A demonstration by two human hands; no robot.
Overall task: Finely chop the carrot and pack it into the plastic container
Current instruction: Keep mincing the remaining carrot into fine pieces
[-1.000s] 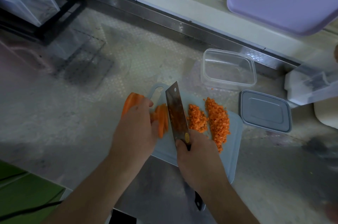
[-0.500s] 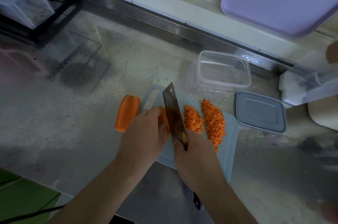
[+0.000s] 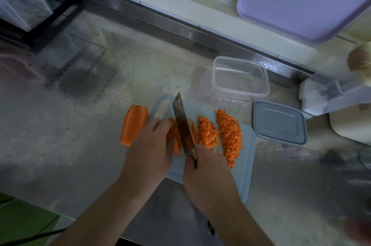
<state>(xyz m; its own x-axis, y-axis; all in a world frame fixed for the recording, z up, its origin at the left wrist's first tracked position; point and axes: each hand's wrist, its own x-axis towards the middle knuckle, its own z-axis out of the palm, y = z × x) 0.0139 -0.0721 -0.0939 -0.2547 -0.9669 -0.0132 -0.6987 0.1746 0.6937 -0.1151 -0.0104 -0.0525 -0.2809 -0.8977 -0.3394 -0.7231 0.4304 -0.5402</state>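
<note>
- Carrot, three lots: an uncut chunk (image 3: 134, 124) on the counter (image 3: 60, 145) just left of the board, strips (image 3: 174, 135) on the board beside the blade, and two heaps of fine dice (image 3: 220, 131) to the blade's right.
- Board (image 3: 246, 165), pale blue, lies under both hands.
- Container (image 3: 240, 76), clear, stands open beyond the board; its grey lid (image 3: 280, 122) lies flat to the right.
- Left hand (image 3: 149, 149) rests curled on the strips, fingertips by the blade.
- Right hand (image 3: 206, 173) grips the handle of the cleaver (image 3: 183, 127), whose blade points away, among the strips.
</note>
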